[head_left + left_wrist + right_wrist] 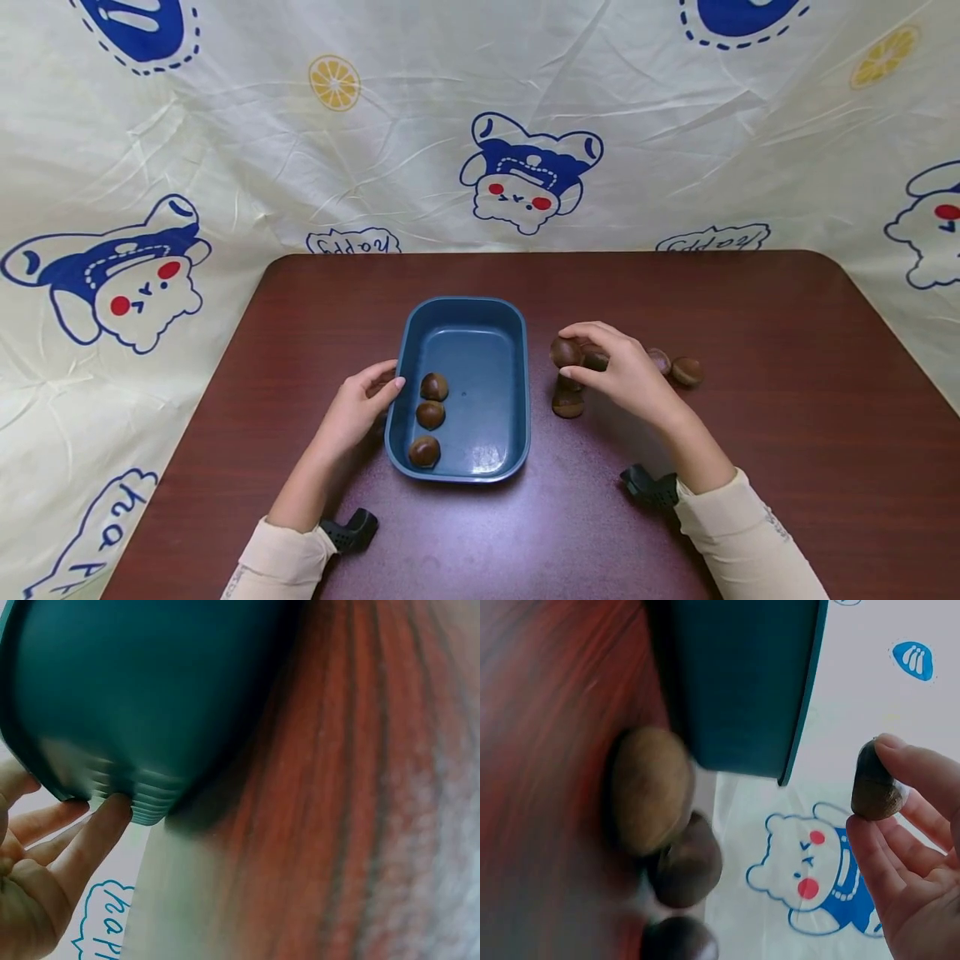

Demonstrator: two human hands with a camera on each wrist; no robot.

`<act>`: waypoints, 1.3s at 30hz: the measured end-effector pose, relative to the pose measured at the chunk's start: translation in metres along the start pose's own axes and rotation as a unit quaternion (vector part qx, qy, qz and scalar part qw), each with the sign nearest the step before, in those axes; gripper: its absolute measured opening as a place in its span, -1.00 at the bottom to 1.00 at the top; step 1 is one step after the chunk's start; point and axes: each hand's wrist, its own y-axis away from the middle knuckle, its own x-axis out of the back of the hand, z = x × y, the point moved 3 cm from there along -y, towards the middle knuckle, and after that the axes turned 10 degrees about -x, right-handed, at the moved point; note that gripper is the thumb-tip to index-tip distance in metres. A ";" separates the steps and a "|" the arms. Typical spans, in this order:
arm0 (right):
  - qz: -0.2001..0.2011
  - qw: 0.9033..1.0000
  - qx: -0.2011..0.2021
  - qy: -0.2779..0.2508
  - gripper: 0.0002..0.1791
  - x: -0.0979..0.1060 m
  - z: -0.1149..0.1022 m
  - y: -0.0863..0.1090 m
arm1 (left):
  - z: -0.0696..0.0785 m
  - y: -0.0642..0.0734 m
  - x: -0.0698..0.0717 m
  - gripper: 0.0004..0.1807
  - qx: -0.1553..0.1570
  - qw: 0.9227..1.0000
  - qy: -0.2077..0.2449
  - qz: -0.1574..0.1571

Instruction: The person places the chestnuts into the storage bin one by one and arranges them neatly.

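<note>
A blue rectangular tray (480,375) stands on the table, with three brown chestnuts (431,415) lined up along its left side. My left hand (363,402) holds the tray's left side, thumb at the rim and fingers against the ribbed outer wall (154,796). To the right of the tray, my right hand (626,371) pinches a chestnut (566,352) between thumb and fingertips. In the right wrist view that held chestnut (875,784) is raised beside the tray. More chestnuts (567,405) lie below and behind the right hand, partly hidden by it.
Two loose chestnuts (687,372) lie to the right of the right hand on the dark red-brown table (787,400). A white printed cloth (420,167) hangs behind the table's far edge. Each wrist wears a black device (649,486).
</note>
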 end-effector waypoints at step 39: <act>-0.157 0.987 0.005 0.041 -0.54 -0.115 -0.048 -0.098 | -0.002 -0.001 0.002 -0.56 0.017 1.000 0.016 -0.008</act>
